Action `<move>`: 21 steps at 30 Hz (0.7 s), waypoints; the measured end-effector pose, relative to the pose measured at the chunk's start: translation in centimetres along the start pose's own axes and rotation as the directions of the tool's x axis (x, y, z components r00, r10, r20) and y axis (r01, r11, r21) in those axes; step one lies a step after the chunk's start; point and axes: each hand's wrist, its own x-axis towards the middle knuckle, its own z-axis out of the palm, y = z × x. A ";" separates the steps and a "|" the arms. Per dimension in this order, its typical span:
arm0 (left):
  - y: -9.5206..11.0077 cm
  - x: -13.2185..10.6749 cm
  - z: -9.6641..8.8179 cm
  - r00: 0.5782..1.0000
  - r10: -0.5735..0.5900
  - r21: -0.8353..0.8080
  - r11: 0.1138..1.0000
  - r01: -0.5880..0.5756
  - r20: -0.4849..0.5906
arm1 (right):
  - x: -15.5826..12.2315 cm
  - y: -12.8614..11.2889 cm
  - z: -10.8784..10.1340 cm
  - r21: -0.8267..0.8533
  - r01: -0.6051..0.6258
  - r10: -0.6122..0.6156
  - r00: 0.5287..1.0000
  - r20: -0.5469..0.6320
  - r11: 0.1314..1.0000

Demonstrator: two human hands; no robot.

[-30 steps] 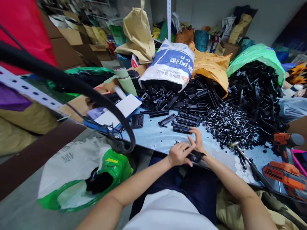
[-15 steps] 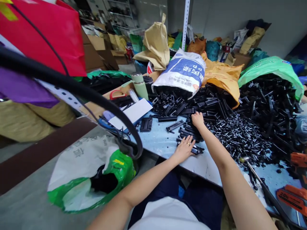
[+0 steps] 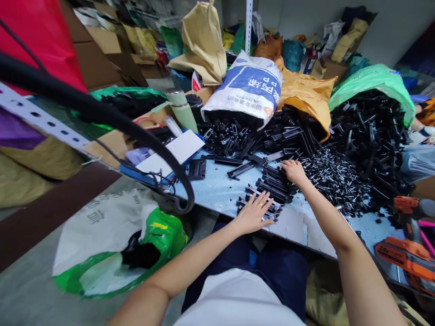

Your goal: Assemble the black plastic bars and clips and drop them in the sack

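1. Spreading across the far side of the light blue table (image 3: 220, 190) is a heap of black plastic parts (image 3: 367, 136), spilling from a green bag (image 3: 374, 79), a yellow sack (image 3: 302, 93) and a white and blue printed sack (image 3: 248, 88).
2. Lying just right of the hands is a drift of small silver-tipped screws (image 3: 333, 174); an orange power drill (image 3: 406, 256) sits at the table's right edge, well apart from them.
3. Stacked between the hands is a neat row of black strips (image 3: 272, 188), set side by side on the table near its front edge.
4. Resting flat, fingers spread and open, the left hand (image 3: 253, 215) presses on the nearest strips (image 3: 263, 206) at the table's front edge; it grips nothing.
5. Reaching to the far end of the row, the right hand (image 3: 294, 171) touches the strips there, fingers curled downward. Whether it has closed on one I cannot tell, since the fingertips are hidden.
6. Judging from this, the step in hand looks like sorting or picking from the stacked row, with the left hand steadying it.
7. Judging likewise, the next move calls for lifting a single strip free without dragging its neighbours out of line, while the left hand holds the row down.
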 end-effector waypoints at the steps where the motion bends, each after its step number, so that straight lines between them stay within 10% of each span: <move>1: 0.0 1.2 -0.7 0.999 -0.038 -0.009 0.999 0.038 0.021 | -0.2 0.5 -0.2 0.023 0.002 -0.002 1.000 -0.019 1.000; 11: -4.9 10.3 -4.5 0.862 -0.459 0.044 0.886 0.461 0.215 | -5.7 3.8 -2.5 -0.060 0.030 -0.034 0.997 -0.068 0.998; 17: -0.1 11.3 -2.3 0.874 -0.446 -0.028 0.888 0.460 0.194 | -12.5 4.8 -1.8 -0.060 -0.054 0.045 0.988 -0.145 0.997; 21: 1.5 11.3 -0.7 0.882 -0.438 -0.085 0.886 0.456 0.172 | -19.5 7.0 -3.6 -0.117 -0.363 0.308 0.892 -0.329 0.925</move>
